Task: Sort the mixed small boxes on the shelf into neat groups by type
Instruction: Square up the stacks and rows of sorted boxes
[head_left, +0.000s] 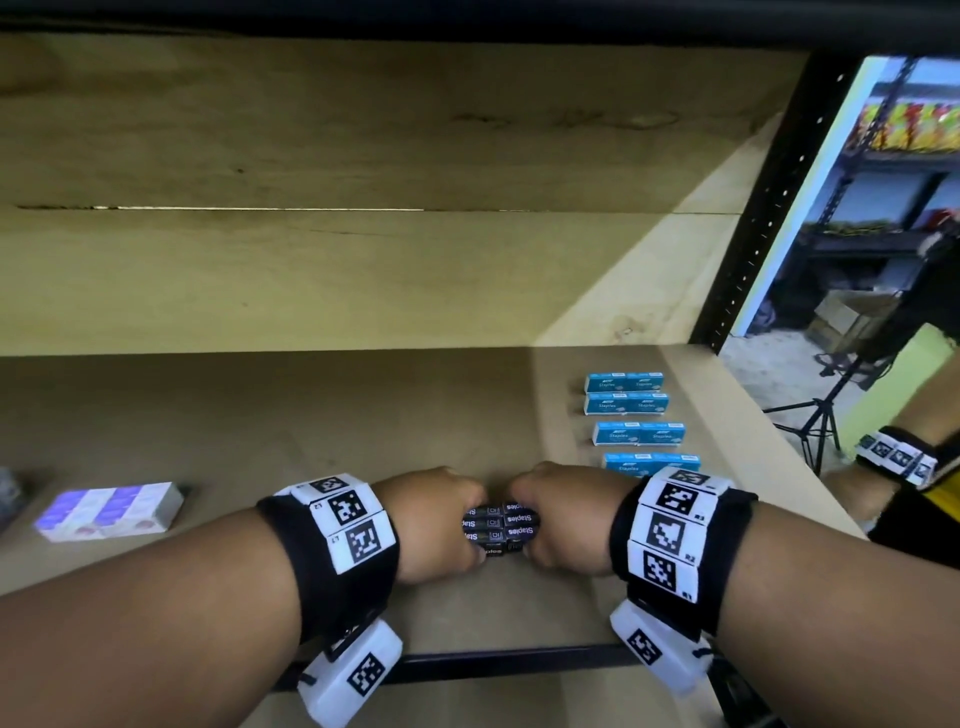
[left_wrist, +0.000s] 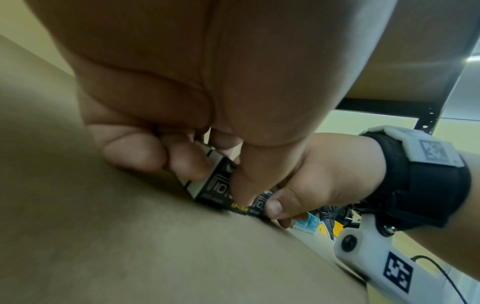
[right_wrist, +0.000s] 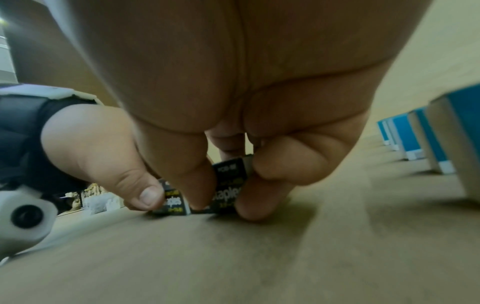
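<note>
Several small black staples boxes (head_left: 500, 526) lie packed together on the brown shelf board (head_left: 311, 415) near its front. My left hand (head_left: 441, 514) grips the cluster from the left, thumb and curled fingers around the black boxes (left_wrist: 218, 185). From the right, my right hand (head_left: 558, 514) grips the same black boxes (right_wrist: 228, 191), thumb in front and fingers behind. Several blue staples boxes (head_left: 636, 418) lie in a column at the right. A purple-and-white group of boxes (head_left: 111, 512) lies at the left.
A black shelf upright (head_left: 763, 208) stands at the right, and the front rail (head_left: 509, 662) runs below my wrists. Another person's hand with a wristband (head_left: 893, 457) is at the far right, beyond the shelf. A tripod (head_left: 821, 421) stands on the floor there.
</note>
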